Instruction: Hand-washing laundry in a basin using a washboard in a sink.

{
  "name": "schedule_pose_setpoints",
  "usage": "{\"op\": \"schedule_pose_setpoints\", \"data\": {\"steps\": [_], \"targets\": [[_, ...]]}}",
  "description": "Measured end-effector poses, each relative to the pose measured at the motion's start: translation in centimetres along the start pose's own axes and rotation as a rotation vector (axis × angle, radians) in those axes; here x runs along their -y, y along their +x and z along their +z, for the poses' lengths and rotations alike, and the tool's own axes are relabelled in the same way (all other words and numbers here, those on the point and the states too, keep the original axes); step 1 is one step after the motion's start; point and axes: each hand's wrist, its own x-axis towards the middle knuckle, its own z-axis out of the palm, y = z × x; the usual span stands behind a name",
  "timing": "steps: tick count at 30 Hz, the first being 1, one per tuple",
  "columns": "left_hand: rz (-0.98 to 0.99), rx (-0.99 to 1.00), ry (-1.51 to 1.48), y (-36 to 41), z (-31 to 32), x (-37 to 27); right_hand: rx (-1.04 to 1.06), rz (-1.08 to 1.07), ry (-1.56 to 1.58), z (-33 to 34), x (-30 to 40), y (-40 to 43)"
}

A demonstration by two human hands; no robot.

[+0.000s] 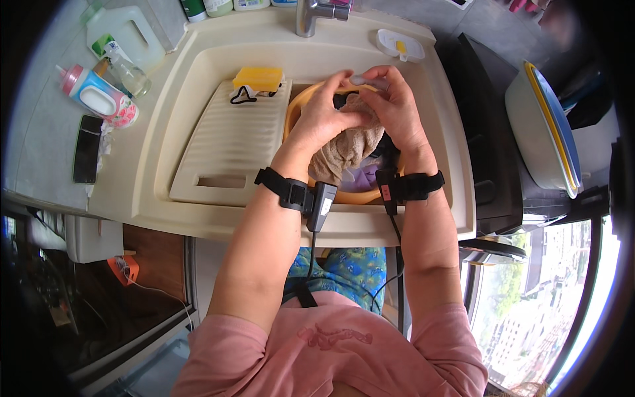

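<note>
A beige terry cloth (349,149) hangs bunched between my hands over an orange basin (293,111) in the sink. My left hand (327,111) has its thumb across the cloth, with the fingers curled behind it. A small greyish item (366,80), too unclear to name, lies between the index finger and thumb of my right hand (399,111). That right thumb also rests near the upper end of the cloth. Inside the basin are purple fabric (363,177) and dark fabric (388,146), partly covered by the cloth and my hands.
Left of the basin lies a ribbed washboard (228,144) with a yellow soap bar (258,78) on black-edged white fabric. A faucet (308,20) and a soap dish (387,44) stand behind. Bottles (101,97) and a phone (88,149) occupy the left counter; stacked basins (528,134) lean at right.
</note>
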Motion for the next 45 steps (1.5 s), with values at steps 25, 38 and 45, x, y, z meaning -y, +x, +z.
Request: {"op": "schedule_pose_setpoints", "data": {"steps": [25, 38, 45], "targets": [[-0.391, -0.33, -0.71, 1.0, -1.9, -0.4, 0.159, 0.285, 0.476, -1.8, -0.9, -0.2], [-0.779, -0.172, -1.152, 0.0, 1.4, -1.2, -0.082, -0.286, -0.632, 5.1, 1.4, -1.1], [-0.848, -0.164, -0.896, -0.1, 2.0, -1.4, -0.262, -0.273, -0.704, 4.4, 0.2, -0.9]]}}
